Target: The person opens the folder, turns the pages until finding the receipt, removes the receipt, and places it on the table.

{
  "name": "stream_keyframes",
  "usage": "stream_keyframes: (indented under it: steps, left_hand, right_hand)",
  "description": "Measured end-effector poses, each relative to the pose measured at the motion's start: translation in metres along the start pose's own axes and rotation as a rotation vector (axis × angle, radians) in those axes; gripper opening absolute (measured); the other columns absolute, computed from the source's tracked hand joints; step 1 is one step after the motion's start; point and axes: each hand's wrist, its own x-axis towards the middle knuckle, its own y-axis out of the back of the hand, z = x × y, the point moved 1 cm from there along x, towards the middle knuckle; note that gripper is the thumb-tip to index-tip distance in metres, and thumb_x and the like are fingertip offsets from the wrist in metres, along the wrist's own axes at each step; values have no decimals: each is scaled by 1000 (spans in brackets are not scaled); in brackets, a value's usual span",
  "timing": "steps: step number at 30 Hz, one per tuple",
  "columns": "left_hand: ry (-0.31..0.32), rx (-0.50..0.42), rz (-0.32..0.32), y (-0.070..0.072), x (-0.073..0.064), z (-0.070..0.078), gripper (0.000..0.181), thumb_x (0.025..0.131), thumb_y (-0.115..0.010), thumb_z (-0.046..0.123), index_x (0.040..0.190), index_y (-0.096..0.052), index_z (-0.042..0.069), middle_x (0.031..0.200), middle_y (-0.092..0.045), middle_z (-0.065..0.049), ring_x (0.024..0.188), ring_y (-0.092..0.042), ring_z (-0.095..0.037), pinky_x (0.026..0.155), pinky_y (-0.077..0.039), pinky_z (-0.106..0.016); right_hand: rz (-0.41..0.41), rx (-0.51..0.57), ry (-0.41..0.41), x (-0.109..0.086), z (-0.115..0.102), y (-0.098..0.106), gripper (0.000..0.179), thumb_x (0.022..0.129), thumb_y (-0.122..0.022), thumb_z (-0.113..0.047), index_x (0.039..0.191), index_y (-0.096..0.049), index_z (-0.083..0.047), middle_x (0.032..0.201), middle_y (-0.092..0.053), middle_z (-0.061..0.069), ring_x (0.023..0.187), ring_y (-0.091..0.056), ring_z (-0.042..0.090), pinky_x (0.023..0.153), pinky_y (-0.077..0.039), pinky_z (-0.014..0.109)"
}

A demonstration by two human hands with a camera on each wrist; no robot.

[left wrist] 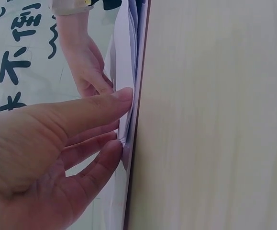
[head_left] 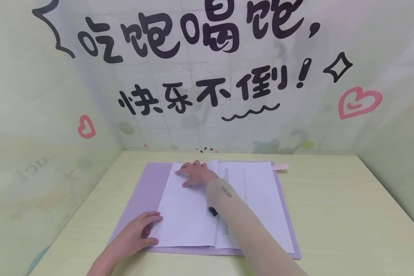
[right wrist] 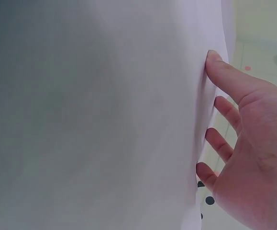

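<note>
White page (head_left: pixel 186 214) lies on the opened purple folder (head_left: pixel 145 188), long axis near-far. My left hand (head_left: pixel 132 232) is nearer its near-left corner, fingers loosely bent, touching; right hand (head_left: pixel 194 174) rests at its far end, fingers spread, not gripping.

Your head view is bright. Away from your right hand (right wrist: pixel 258 148), the page (right wrist: pixel 128 120) dims in that wrist's view.
</note>
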Motion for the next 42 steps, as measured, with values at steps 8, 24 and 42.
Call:
stream_keyframes:
  steps: [8, 24, 42]
  left_hand:
    - [-10, 38, 15, -1, 0, -2, 56, 72, -86, 21, 122, -66, 6, 127, -63, -13, 94, -58, -8, 85, -53, -29]
    - [-20, -12, 27, -1, 1, -4, 55, 72, -85, 18, 121, -65, 6, 124, -63, -12, 88, -54, 1, 78, -52, -23]
    - [9, -25, 0, -1, 2, -2, 55, 71, -86, 22, 119, -66, 6, 123, -64, -11, 88, -53, -1, 79, -51, -23]
  right_hand:
    - [-10, -4, 0, -2, -1, 1, 58, 94, -64, -40, 148, -42, -40, 160, -32, -9, 143, -29, 25, 117, -26, 50]
    - [-23, -22, -13, -2, -1, 2, 59, 95, -62, -42, 150, -38, -41, 162, -30, -11, 144, -28, 25, 118, -25, 50]
    - [14, 107, 91, -12, 15, 11, 47, 100, -56, -34, 146, -48, -28, 163, -29, -3, 153, -23, 21, 125, -19, 49]
